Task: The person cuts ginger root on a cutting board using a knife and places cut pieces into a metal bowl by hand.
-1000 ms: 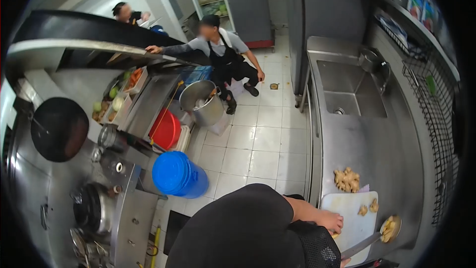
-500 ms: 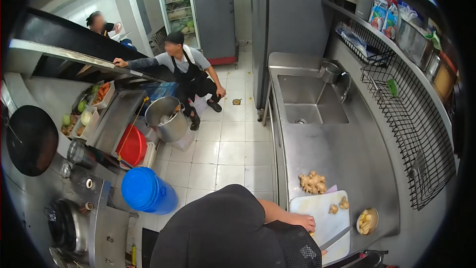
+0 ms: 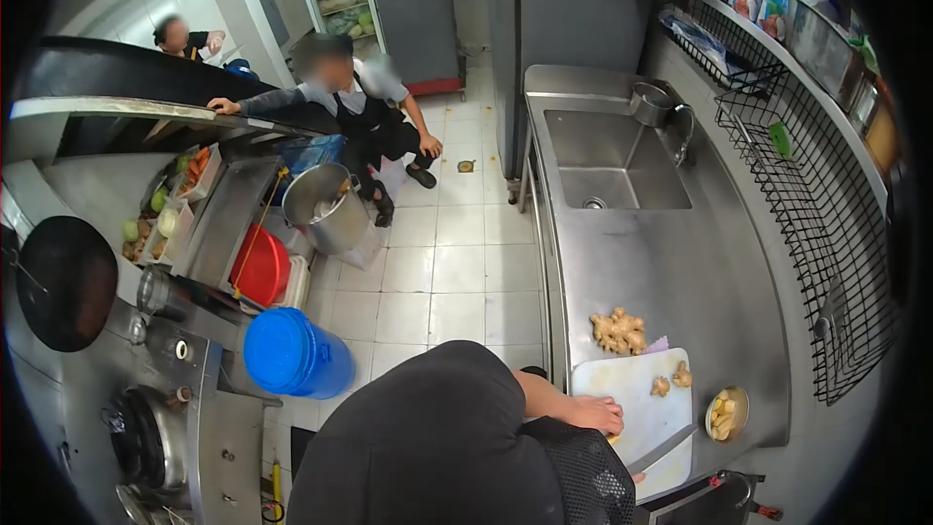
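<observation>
My left hand rests on the white cutting board, its fingers curled over a small piece of ginger of which only a yellowish bit shows. Lower down, my right hand is mostly hidden behind a black mesh cloth and grips a knife. The blade lies slanted across the board, its tip towards the bowl of peeled ginger pieces. Two small ginger knobs sit on the board's far right corner. Beyond the board lies a large ginger root.
A steel sink with a pot is farther along the counter. A wire rack lines the wall. Across the aisle stand a blue barrel, a large steel pot and a seated person. Another person is behind the partition.
The whole view has shifted slightly, with the counter and board sitting a little differently in frame. Both hands stay at the board, with the ginger and knife held as before.
</observation>
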Motion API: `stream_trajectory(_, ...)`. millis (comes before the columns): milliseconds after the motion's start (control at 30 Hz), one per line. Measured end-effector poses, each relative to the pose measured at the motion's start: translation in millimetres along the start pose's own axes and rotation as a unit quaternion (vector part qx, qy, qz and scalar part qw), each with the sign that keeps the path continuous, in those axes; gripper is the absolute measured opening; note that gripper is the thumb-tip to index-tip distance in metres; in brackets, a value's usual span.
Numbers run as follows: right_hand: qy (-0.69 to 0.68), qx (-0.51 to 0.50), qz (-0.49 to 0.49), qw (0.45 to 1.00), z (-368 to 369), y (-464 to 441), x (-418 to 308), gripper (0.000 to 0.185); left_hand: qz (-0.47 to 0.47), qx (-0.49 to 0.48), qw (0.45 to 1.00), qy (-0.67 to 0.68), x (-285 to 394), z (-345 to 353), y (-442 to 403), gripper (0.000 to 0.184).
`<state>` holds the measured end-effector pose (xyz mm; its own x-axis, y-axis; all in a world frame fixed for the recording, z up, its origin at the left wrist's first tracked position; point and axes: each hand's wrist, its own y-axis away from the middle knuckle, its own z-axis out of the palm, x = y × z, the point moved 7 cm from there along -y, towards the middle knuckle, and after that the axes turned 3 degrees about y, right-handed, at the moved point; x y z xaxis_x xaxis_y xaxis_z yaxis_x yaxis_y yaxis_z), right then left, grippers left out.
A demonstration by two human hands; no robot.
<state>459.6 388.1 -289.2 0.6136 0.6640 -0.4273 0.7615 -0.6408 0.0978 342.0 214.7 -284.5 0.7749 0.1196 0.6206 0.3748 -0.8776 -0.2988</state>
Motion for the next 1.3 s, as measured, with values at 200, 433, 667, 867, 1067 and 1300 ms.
stream_trajectory(200,-0.043,-0.045,0.026,0.998,-14,-13,13,0.037,-0.024,-0.011,1.000,-0.011,5,-7,-3,0.040)
stream_trajectory(433,0.024,0.035,-0.126,0.991,4,-7,37,0.038,-0.011,0.025,1.000,-0.009,4,-3,-4,0.043)
stream_trajectory(667,-0.030,-0.006,-0.137,0.990,11,25,77,0.041,0.009,0.037,0.998,-0.045,6,-2,-4,0.045)
stream_trajectory(867,-0.019,-0.123,0.008,0.992,43,43,109,0.053,0.031,0.075,0.990,-0.117,9,-3,1,0.031)
stream_trajectory(1067,-0.070,-0.130,0.028,0.989,36,42,73,0.051,0.039,0.061,0.987,-0.141,3,5,-6,0.047)
stream_trajectory(1300,-0.133,-0.168,0.062,0.975,25,43,48,0.049,0.030,0.076,0.995,-0.057,6,4,-4,0.053)
